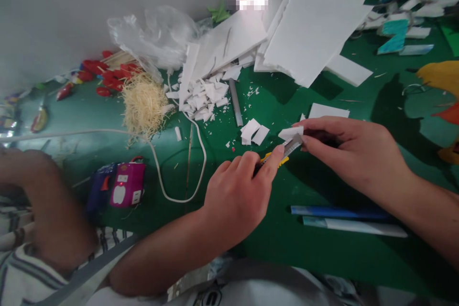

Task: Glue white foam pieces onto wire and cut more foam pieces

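Observation:
My left hand [238, 189] is wrapped round a yellow utility knife [293, 144], its index finger stretched along the blade. Between thumb and fingers my right hand [358, 146] pinches a small white foam board piece [289, 132], and the blade lies against it. Behind the right fingers lies a flat white foam rectangle [329, 111]. A few cut foam pieces [251, 130] rest on the green table [265, 244] left of the blade. Strips with blue and white faces [340, 212] lie below my right wrist.
Foam scraps [206, 98] are heaped beside a grey bar [235, 103], with large foam sheets [315, 14] behind. A white cable [204, 158] loops past shredded straw [145, 103] and a magenta device [128, 184]. Another person's arm [50, 201] rests at left. Painted cutouts [444, 79] lie at right.

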The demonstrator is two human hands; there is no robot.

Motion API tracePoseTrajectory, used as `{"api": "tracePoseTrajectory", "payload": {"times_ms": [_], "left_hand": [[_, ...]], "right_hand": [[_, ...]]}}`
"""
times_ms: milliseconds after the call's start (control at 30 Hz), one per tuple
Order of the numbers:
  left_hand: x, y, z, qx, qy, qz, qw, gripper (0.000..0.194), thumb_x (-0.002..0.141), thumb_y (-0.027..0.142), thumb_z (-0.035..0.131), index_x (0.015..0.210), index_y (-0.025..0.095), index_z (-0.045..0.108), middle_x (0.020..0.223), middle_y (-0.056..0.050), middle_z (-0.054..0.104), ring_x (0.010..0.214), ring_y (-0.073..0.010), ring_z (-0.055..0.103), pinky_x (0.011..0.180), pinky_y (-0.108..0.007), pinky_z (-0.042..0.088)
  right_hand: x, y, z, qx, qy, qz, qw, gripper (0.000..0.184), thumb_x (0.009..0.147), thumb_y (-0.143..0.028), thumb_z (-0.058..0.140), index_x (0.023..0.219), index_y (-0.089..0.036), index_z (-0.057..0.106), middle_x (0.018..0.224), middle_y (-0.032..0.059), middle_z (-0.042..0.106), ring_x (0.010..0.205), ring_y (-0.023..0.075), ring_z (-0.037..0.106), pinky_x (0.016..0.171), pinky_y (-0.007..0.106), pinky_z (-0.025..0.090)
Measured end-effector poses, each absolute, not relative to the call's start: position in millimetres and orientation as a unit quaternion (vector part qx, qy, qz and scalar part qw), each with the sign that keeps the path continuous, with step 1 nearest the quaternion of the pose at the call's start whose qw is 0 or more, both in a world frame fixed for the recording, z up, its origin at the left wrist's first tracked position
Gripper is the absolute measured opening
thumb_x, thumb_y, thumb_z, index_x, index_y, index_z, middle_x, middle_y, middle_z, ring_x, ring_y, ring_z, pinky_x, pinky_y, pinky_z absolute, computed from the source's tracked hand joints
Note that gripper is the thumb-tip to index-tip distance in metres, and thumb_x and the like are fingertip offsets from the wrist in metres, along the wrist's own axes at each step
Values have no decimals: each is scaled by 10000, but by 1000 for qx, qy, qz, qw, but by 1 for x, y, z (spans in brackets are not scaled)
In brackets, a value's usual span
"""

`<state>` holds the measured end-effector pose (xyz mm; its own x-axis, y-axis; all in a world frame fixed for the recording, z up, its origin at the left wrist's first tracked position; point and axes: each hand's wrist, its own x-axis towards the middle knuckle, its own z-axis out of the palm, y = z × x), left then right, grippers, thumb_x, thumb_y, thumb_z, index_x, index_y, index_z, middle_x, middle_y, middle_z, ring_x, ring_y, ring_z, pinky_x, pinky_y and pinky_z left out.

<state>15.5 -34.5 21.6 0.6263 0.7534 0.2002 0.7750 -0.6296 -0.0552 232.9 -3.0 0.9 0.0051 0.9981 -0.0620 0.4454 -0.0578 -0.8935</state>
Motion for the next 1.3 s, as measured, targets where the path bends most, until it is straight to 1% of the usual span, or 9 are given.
{"api": "tracePoseTrajectory", "payload": {"times_ms": [167,300,467,700,967,1033,1133,1233,1300], "left_hand": [[17,-35,21,-899,-419,-95,82,350,1107,207,424,1325,227,697,788,15,636,628,-138,617,565,-315,441],[16,-34,21,-897,-421,-106,89,347,1104,205,431,1332,236,691,815,8,654,644,-145,622,580,-317,441],[15,-34,21,-896,-420,-108,94,348,1111,215,423,1340,241,684,832,6,654,664,-136,625,596,-305,427],[14,-34,20,-894,-420,-119,99,339,1097,193,451,1343,243,678,848,6,643,673,-128,624,585,-304,425],[13,-33,22,-897,-409,-140,94,312,1088,185,471,1348,224,639,859,9,637,691,-129,644,584,-301,459],[11,-32,23,-897,-409,-143,90,313,1078,180,489,1356,211,630,869,7,642,696,-127,651,582,-296,461],[10,-29,23,-894,-416,-145,79,328,1059,174,509,1366,181,626,899,-8,661,719,-136,669,607,-297,490],[11,-29,21,-897,-411,-149,63,325,1065,199,485,1350,157,636,894,-13,685,703,-144,670,627,-307,515],[12,-30,20,-901,-405,-147,53,320,1075,209,468,1339,147,638,877,-5,705,665,-137,660,612,-307,512]], "right_hand": [[235,-2,2,-628,-541,433,354,289,750,-395,706,956,-251,850,793,26,794,674,196,724,618,317,586],[236,-1,4,-617,-520,454,378,385,740,-355,737,1096,-244,834,739,2,753,597,143,660,578,281,553],[237,0,8,-597,-520,481,376,298,768,-351,722,1020,-249,842,689,3,732,588,140,657,579,276,531],[240,3,13,-595,-509,505,363,287,763,-386,734,992,-252,842,614,-22,683,571,135,649,612,287,533],[242,5,8,-594,-488,527,361,328,750,-441,766,992,-232,840,588,-15,660,576,148,637,613,305,543],[240,5,8,-594,-488,522,369,314,754,-436,767,983,-234,842,597,-12,664,585,149,637,612,303,541],[237,4,8,-594,-497,508,376,287,765,-419,773,978,-240,842,671,1,711,596,142,644,614,298,543],[236,2,7,-597,-498,500,381,284,754,-395,779,989,-245,835,779,13,763,651,153,683,643,302,574],[236,1,6,-601,-500,489,387,288,742,-382,782,992,-249,832,828,15,781,701,163,704,680,310,597]]}}
